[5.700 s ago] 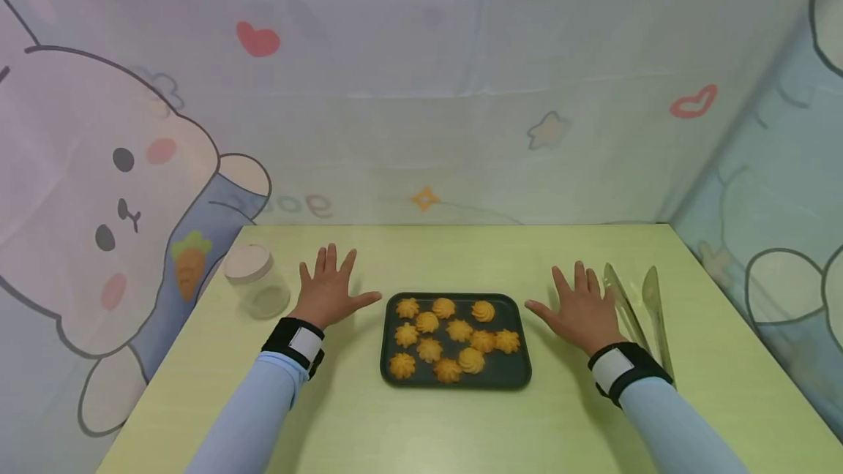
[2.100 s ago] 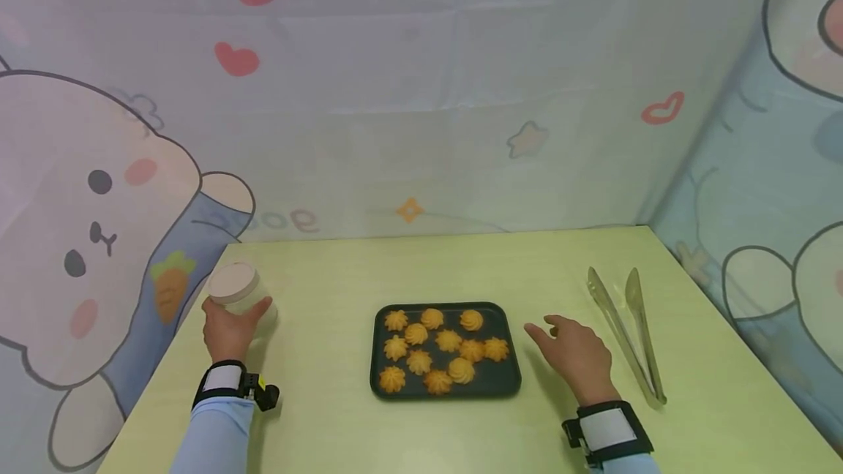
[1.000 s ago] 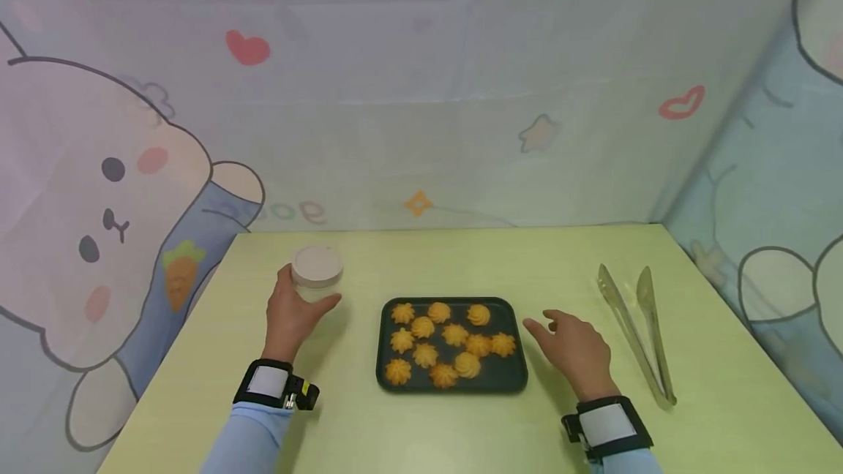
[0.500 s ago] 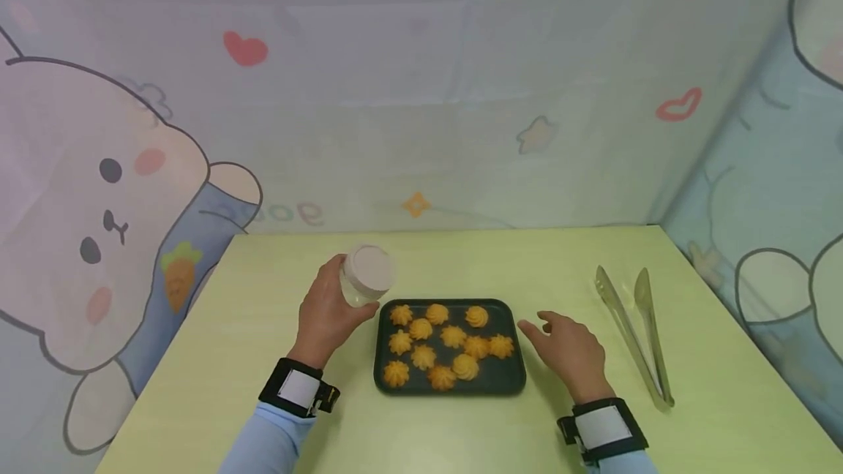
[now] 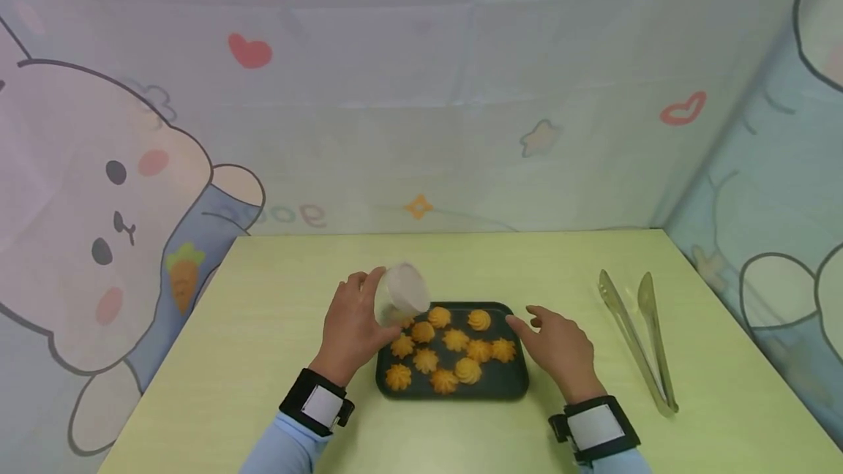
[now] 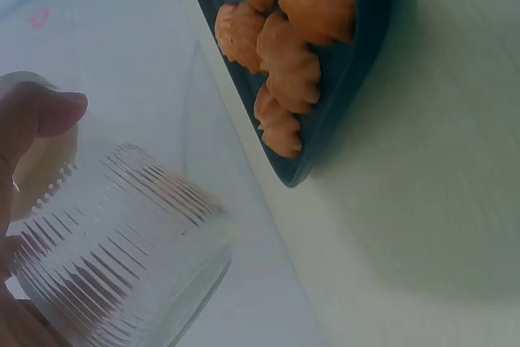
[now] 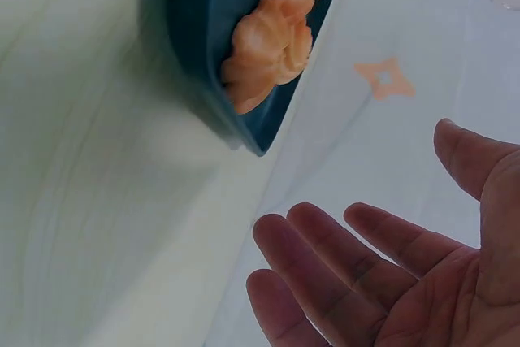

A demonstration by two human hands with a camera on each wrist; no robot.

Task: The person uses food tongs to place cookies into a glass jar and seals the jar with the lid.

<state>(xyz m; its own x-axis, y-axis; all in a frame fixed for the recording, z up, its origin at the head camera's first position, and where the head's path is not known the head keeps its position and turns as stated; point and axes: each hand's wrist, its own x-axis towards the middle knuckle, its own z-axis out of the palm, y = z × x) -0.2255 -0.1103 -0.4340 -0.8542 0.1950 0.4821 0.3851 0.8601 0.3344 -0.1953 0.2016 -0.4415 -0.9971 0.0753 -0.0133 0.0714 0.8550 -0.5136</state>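
My left hand [image 5: 353, 329] grips a clear jar with a pale lid [image 5: 410, 288], raised over the back left corner of a dark baking tray. The jar is tilted, its lid leaning to the right. In the left wrist view the ribbed jar [image 6: 122, 241] looks see-through, with nothing visible inside, and the thumb lies at the lid. Several golden swirled cookies [image 5: 456, 340] sit on the tray [image 5: 454, 393]; the jar hides part of those at back left. My right hand [image 5: 561, 351] hovers by the tray's right edge, fingers relaxed and holding nothing, palm seen in the right wrist view.
Metal tongs [image 5: 635, 350] lie on the right of the pale yellow-green table [image 5: 296, 269], tips pointing to the back. A patterned cloth [image 5: 369, 93] with hearts and a rabbit hangs behind and beside the table.
My left hand took hold of the jar at the table's left, lifted it and carried it right to the tray, tilting it. My right hand has shifted slightly left toward the tray.
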